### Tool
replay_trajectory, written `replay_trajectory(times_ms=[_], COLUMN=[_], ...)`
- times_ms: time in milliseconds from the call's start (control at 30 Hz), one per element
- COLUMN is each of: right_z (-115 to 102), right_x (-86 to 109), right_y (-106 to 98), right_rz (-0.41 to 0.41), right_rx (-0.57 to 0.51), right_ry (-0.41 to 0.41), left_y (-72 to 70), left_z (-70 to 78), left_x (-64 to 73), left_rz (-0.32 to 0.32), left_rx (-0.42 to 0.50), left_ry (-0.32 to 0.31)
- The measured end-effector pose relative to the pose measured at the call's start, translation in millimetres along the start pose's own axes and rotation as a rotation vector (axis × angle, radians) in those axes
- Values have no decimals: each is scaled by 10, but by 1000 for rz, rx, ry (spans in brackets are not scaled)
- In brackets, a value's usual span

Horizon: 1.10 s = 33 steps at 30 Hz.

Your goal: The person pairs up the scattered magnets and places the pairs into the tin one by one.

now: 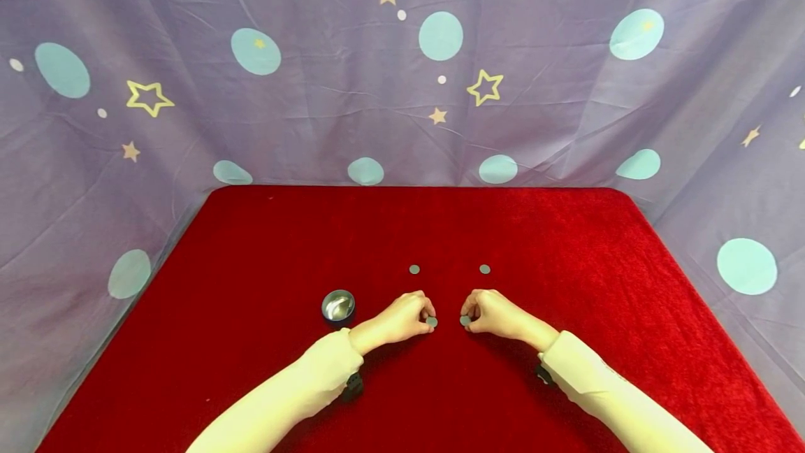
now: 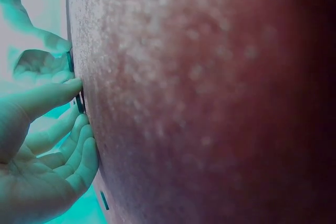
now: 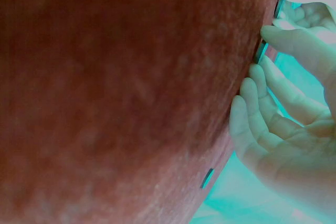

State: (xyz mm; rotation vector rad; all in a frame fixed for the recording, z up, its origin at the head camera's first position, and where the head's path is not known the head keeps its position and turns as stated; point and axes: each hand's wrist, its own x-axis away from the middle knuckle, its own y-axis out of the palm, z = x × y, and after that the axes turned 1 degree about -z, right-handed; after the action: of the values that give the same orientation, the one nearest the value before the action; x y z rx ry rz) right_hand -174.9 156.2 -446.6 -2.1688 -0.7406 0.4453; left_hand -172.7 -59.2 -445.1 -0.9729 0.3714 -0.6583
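On the red table (image 1: pixel 449 229), well in from its side and far edges, the left hand (image 1: pixel 404 317) and right hand (image 1: pixel 498 314) face each other across a narrow gap, thumbs and fingers curved low. A bowl (image 1: pixel 338 307) stands just beside the left wrist. The left hand pinches the left near disc (image 1: pixel 431 322), the right hand the right near disc (image 1: pixel 465 321); beyond lie the left far disc (image 1: pixel 414 269) and right far disc (image 1: pixel 485 269), cloth stretching behind them.
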Motion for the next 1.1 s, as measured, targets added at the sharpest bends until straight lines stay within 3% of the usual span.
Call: replay_trajectory(times_ms=[67,167,367,767,1100], right_z=[106,104,-61,-128,-124], right_x=[-23,-41,-75,-117,-131], right_y=[61,72,42,82,94], right_rz=[10,4,-41,-63,-55], right_rx=[-25,-31,27,47,54], right_ry=[-57,-81,24,48,15], left_y=[4,10,30,58,59], left_z=[11,25,39,82,119], left_x=[-8,-20,-46,-75,-97], left_rz=[-5,-11,-25,-31,-27], left_rx=[-1,-1,13,13,4], left_ry=[-4,-7,-17,-29,-28])
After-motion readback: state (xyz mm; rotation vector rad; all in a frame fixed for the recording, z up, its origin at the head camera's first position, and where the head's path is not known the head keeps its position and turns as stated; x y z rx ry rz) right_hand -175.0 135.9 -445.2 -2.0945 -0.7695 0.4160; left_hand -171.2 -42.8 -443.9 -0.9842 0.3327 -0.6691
